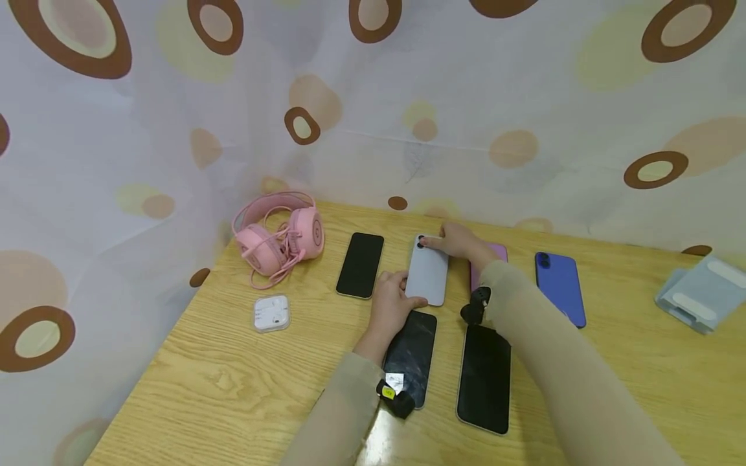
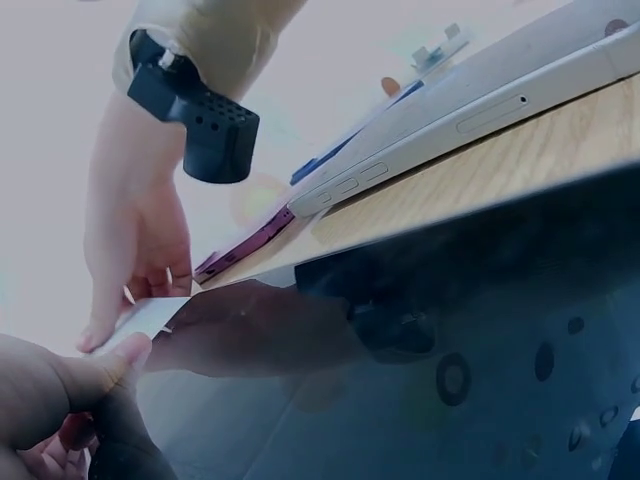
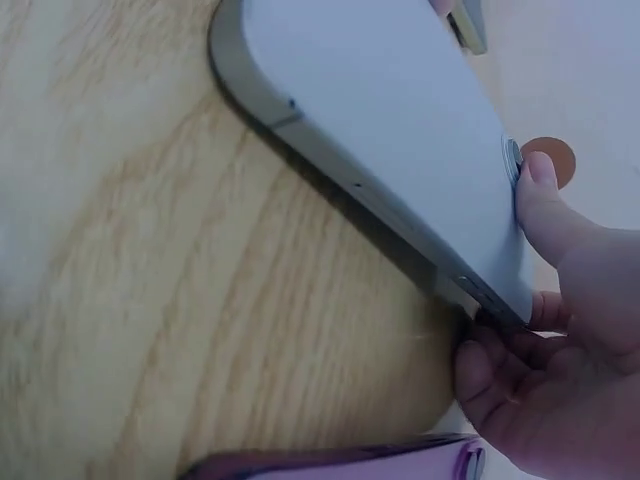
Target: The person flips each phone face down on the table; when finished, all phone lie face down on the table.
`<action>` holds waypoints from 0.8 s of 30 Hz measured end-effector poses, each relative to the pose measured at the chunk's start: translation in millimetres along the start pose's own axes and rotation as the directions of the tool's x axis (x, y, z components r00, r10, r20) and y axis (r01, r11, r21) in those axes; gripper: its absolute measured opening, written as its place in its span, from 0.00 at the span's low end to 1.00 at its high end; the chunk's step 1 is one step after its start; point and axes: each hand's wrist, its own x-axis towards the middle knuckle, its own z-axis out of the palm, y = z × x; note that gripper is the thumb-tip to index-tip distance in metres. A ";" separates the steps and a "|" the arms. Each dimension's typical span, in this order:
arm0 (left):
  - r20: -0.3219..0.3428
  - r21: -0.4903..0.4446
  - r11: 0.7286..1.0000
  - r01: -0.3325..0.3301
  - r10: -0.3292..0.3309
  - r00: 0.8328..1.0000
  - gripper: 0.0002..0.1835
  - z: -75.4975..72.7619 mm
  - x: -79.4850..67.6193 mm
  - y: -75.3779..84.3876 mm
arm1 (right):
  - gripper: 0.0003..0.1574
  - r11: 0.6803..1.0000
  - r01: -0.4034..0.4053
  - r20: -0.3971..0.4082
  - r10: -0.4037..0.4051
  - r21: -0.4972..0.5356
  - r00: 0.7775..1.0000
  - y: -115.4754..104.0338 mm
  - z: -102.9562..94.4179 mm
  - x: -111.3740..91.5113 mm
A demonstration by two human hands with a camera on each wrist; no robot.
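Observation:
A pale white smartphone (image 1: 428, 275) lies back up at the middle of the wooden table, between both hands. My right hand (image 1: 460, 243) grips its top end, with the thumb beside the camera lenses. In the right wrist view, the fingers of that hand (image 3: 570, 330) curl under the side with the buttons, and that end shows a gap above the wood. My left hand (image 1: 389, 304) holds the lower left corner, thumb over the bottom edge. Just below lies a dark-screened phone (image 1: 412, 349), partly under my left wrist. A purple phone (image 1: 498, 251) is half hidden behind my right forearm.
A black-screened phone (image 1: 360, 265) lies to the left, another (image 1: 485, 382) nearer me. Farther right are a blue phone (image 1: 561, 288) and a light blue plastic stand (image 1: 702, 291). Pink headphones (image 1: 305, 233) and boxed white earphones (image 1: 271, 313) sit at the left. A patterned curtain (image 1: 361, 162) hangs behind.

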 end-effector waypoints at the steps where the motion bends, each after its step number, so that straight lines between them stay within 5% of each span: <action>1: -0.005 0.002 1.000 -0.008 0.008 1.000 0.31 0.1 0.1 0.1 | 0.32 1.000 -0.001 -0.001 0.001 0.015 1.000 1.2 -0.9 -0.3; 10: -0.026 -0.024 0.999 -0.045 0.045 0.999 0.32 1.0 1.8 0.9 | 0.17 0.990 0.024 -0.007 -0.023 0.139 1.000 2.7 -23.0 -14.7; 24: 0.011 -0.144 0.989 -0.046 0.048 0.999 0.34 0.8 4.6 -0.9 | 0.12 0.984 0.084 -0.106 -0.068 0.159 0.992 -14.8 -44.7 -24.3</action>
